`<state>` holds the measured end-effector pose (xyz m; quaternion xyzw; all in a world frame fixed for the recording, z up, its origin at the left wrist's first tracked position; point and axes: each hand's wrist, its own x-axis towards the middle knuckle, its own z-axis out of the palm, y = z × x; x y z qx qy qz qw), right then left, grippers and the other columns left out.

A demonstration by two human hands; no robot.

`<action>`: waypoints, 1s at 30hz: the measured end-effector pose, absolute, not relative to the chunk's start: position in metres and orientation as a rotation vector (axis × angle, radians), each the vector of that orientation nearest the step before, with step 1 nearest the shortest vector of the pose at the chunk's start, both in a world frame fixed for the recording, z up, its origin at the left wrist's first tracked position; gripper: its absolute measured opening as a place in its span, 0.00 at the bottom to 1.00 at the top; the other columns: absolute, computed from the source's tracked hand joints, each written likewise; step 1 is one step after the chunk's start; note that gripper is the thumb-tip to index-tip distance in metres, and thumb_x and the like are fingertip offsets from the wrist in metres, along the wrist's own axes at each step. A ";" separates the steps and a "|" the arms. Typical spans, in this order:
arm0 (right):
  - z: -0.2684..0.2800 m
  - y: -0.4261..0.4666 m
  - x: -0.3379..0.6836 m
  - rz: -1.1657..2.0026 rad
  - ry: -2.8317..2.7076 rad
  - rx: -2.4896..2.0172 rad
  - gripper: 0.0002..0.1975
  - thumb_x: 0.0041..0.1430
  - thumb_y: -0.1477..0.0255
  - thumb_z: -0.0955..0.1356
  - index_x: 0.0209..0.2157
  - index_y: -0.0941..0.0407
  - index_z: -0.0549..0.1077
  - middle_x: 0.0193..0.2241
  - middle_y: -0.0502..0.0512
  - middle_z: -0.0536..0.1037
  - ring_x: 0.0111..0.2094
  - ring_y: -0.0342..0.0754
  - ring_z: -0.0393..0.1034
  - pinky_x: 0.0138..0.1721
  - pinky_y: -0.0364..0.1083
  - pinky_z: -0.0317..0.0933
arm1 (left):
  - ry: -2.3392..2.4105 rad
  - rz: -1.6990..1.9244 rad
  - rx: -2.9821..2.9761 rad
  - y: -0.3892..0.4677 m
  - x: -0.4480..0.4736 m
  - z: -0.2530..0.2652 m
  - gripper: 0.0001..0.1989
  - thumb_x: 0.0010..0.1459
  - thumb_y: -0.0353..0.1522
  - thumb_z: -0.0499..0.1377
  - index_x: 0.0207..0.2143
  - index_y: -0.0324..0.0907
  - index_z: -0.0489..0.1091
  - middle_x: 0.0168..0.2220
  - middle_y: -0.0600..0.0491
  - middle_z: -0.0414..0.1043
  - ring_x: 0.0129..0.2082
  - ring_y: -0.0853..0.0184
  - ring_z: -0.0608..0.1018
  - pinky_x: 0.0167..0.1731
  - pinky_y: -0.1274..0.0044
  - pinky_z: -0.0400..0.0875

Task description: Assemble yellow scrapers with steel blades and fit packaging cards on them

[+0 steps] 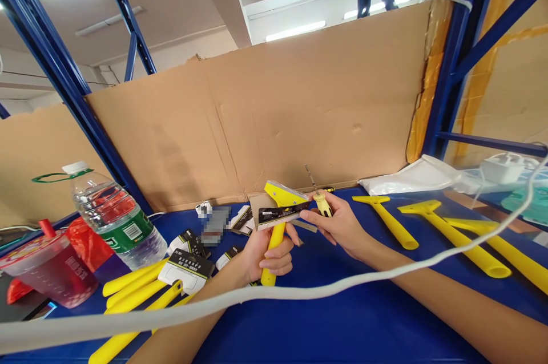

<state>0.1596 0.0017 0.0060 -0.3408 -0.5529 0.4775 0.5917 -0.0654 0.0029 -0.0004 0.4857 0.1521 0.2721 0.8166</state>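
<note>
Above a blue tabletop (325,318), the left hand (268,253) has its grip clenched around the handle of a yellow scraper (278,210), held upright. Just right of the scraper, the right hand (338,224) grips a small screwdriver (321,201). Far left of it stands a water bottle (113,215).

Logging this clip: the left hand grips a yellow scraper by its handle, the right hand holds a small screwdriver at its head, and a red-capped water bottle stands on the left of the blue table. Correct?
One detail is off. In the head view the water bottle has a white cap, not red. The rest holds: the left hand grips the yellow scraper by its handle, the right hand holds the small screwdriver at its head, above the blue table.
</note>
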 end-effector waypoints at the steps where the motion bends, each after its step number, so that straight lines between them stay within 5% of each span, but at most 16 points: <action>1: 0.006 0.002 0.160 1.114 -1.287 -0.802 0.34 0.45 0.47 0.88 0.42 0.53 0.79 0.18 0.38 0.67 0.14 0.37 0.53 0.11 0.40 0.46 | 0.332 0.573 1.034 0.003 -0.064 -0.001 0.16 0.74 0.44 0.64 0.39 0.41 0.81 0.12 0.63 0.53 0.09 0.75 0.49 0.13 0.80 0.55; 6: 0.003 0.001 0.159 1.104 -1.301 -0.841 0.32 0.49 0.44 0.86 0.32 0.52 0.73 0.15 0.41 0.66 0.13 0.38 0.54 0.11 0.40 0.47 | 0.430 0.679 1.011 0.006 -0.058 -0.003 0.14 0.72 0.44 0.63 0.45 0.43 0.77 0.16 0.62 0.62 0.09 0.72 0.55 0.10 0.79 0.56; 15: -0.003 0.012 0.161 1.123 -1.230 -0.891 0.32 0.51 0.42 0.84 0.32 0.53 0.73 0.19 0.53 0.80 0.12 0.39 0.57 0.13 0.40 0.47 | 0.682 1.016 1.163 0.000 -0.044 -0.003 0.31 0.65 0.60 0.68 0.49 0.45 0.67 0.26 0.60 0.74 0.11 0.72 0.64 0.08 0.78 0.59; 21: -0.002 0.012 0.161 1.107 -1.218 -0.883 0.32 0.52 0.41 0.84 0.35 0.52 0.74 0.18 0.51 0.79 0.12 0.40 0.58 0.12 0.40 0.48 | 0.961 1.159 1.500 -0.002 -0.045 -0.008 0.38 0.58 0.47 0.79 0.58 0.48 0.60 0.37 0.61 0.76 0.15 0.74 0.71 0.11 0.79 0.67; 25: -0.001 0.012 0.162 1.057 -1.244 -0.868 0.31 0.58 0.40 0.81 0.35 0.53 0.76 0.19 0.51 0.79 0.12 0.40 0.58 0.13 0.40 0.49 | 1.108 1.313 1.699 -0.002 -0.051 -0.008 0.42 0.64 0.42 0.75 0.74 0.50 0.61 0.48 0.52 0.79 0.22 0.72 0.78 0.14 0.80 0.68; 30: -0.001 0.012 0.168 1.019 -1.290 -0.862 0.31 0.67 0.39 0.75 0.37 0.55 0.82 0.19 0.51 0.76 0.15 0.41 0.63 0.14 0.40 0.53 | 1.009 1.334 1.657 0.004 -0.052 0.000 0.35 0.75 0.47 0.62 0.78 0.47 0.65 0.46 0.49 0.80 0.27 0.66 0.81 0.16 0.78 0.72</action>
